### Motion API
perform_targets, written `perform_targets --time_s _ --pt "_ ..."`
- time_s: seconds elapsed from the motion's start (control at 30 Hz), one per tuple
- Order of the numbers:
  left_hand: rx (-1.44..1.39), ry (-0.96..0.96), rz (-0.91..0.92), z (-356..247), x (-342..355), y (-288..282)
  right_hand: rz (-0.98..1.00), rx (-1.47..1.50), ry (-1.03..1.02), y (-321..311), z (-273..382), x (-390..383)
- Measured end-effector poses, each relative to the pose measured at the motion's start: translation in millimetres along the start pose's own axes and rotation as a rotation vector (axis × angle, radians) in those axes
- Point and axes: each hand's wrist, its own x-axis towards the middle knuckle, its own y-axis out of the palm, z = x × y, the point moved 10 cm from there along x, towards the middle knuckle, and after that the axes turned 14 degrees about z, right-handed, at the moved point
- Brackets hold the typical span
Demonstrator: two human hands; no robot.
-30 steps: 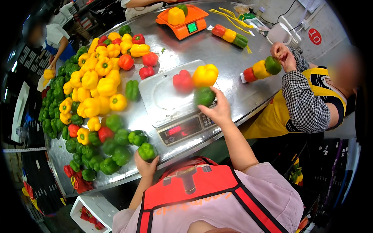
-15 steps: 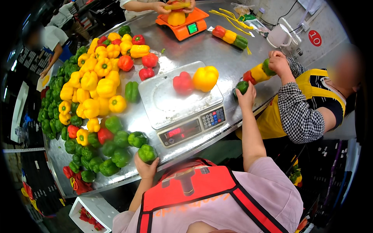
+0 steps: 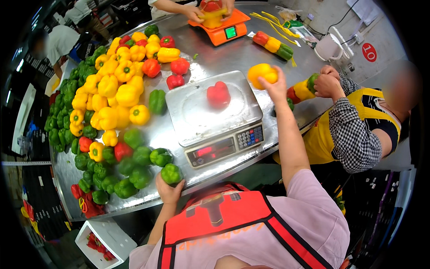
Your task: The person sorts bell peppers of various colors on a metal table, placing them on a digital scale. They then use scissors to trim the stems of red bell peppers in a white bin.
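My left hand (image 3: 168,192) is closed round a green bell pepper (image 3: 171,173) at the table's near edge, beside the pile. A yellow bell pepper (image 3: 260,75) is gripped in my right hand (image 3: 276,86) over the right rim of the silver weighing scale (image 3: 188,120). One red bell pepper (image 3: 218,95) rests on the scale's pan. Partly hidden beyond my right forearm, a green pepper (image 3: 290,104) lies on the table.
A big pile of yellow peppers (image 3: 107,85) and green peppers (image 3: 141,156) covers the table's left. A co-worker's hands (image 3: 329,83) hold a red, yellow and green row at right. Another person's hands (image 3: 195,12) work over an orange scale (image 3: 222,33). A pepper pack (image 3: 272,45) lies at the back.
My right hand has let go of the green pepper at the right and taken the yellow pepper off the pan's middle, toward its right rim. My left hand keeps its green pepper.
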Motion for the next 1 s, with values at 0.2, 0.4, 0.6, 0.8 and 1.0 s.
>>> perform_targets --time_s 0.2,0.4,0.6,0.8,1.0 --pt "-0.047 -0.051 0.029 5 1 2 0.093 -0.457 0.422 1 -76 -2" --pt "-0.041 -0.061 0.039 3 2 3 0.087 -0.77 0.259 15 -41 3" --pt "-0.053 -0.046 0.022 -3 3 -1 0.482 -0.139 -0.438 110 154 -52" --pt "-0.057 0.01 0.019 -13 7 -3 0.389 -0.083 -0.245 94 121 -48" --pt "-0.081 -0.025 0.033 -3 6 0 -0.164 -0.391 -0.069 -34 29 -65"
